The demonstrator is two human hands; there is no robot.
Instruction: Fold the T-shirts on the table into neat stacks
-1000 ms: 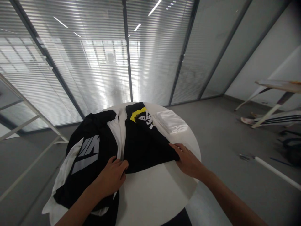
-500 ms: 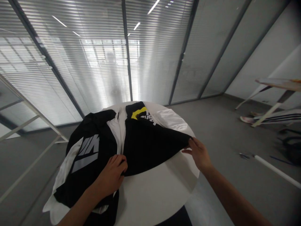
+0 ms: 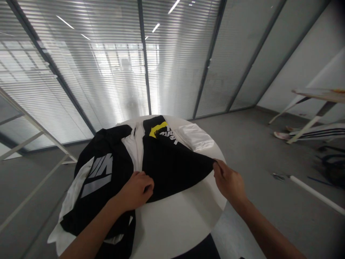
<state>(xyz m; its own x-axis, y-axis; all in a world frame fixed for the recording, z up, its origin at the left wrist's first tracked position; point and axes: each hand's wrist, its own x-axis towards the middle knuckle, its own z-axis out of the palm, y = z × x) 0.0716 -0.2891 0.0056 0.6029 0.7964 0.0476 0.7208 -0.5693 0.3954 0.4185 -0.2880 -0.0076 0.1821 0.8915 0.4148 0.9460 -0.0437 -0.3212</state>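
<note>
A black T-shirt [image 3: 172, 165] with a yellow and white print lies across a round white table [image 3: 172, 226]. At its right corner my right hand [image 3: 229, 180] is closed in a pinch, pulling the cloth out to a point. My left hand [image 3: 138, 190] rests at the shirt's near left edge with curled fingers closed on the fabric; its fingertips are partly hidden. Left of it lies a pile of black clothing [image 3: 107, 187] with large grey lettering, white cloth [image 3: 75, 190] showing along its side. A strip of white fabric [image 3: 138, 147] runs between the pile and the shirt.
A folded white garment [image 3: 198, 136] sits on the table's far right. A white metal frame [image 3: 40, 129] stands at left. To the right are another table [image 3: 320, 95], a person's striped trouser leg [image 3: 320, 132] and a white pole [image 3: 315, 194] near the floor. Blinds-covered glass panels [image 3: 115, 72] stand behind.
My left hand has shifted slightly right along the shirt's edge. My right hand has turned and closed more fully on the corner, which has moved a little left.
</note>
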